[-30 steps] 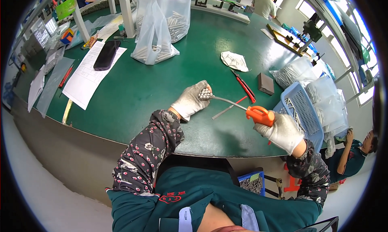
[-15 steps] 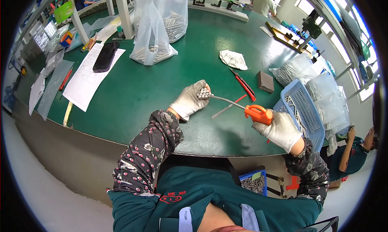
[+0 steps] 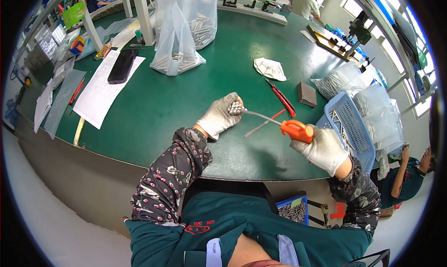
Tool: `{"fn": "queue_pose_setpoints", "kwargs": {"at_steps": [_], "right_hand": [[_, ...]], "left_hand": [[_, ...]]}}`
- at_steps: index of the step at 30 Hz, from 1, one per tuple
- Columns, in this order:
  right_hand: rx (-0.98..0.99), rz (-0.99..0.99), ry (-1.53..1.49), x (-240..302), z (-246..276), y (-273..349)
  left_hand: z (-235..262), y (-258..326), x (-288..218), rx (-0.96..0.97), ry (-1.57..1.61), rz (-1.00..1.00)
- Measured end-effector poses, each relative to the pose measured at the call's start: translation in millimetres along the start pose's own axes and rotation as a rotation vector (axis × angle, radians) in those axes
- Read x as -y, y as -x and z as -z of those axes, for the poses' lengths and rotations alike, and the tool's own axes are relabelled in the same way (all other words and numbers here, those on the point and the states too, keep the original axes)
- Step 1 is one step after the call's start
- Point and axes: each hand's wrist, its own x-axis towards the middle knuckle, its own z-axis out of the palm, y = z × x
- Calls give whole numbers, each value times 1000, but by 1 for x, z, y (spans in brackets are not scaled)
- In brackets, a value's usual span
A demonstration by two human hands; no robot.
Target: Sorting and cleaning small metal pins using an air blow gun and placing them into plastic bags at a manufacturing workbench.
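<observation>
The orange-handled tool lies slanted, its thin grey shaft running up-left from the right hand, fisted around the handle, to the bundle of small metal pins that the left hand clutches, both just above the green counter.

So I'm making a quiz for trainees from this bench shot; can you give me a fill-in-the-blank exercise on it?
1. The right hand grips a tool with an ____ handle.
2. The left hand holds a bundle of small metal rods above the ____ table.
3. The basket beside the right hand is ____.
4. Both hands wear pale ____.

Missing words: orange; green; blue; gloves
</observation>
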Motion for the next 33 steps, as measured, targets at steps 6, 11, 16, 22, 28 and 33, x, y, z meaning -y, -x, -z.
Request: {"fn": "queue_pose_setpoints", "kwargs": {"at_steps": [6,11,16,22,28,33], "right_hand": [[2,17,-39,6,0,-2],[-35,75,-26,7,-3,-6],[-21,73,-27,10,-1,-11],[-12,67,10,11,-1,-14],[5,105,-45,16,0,-11],[20,99,-20,17,-1,-8]], "left_hand": [[1,2,-11,-11,-31,36],[-1,2,-8,-56,7,14],[0,2,-5,-67,-23,6],[-2,-1,-2,-54,13,1],[1,2,-7,-47,16,9],[-1,2,-8,-52,12,-4]]}}
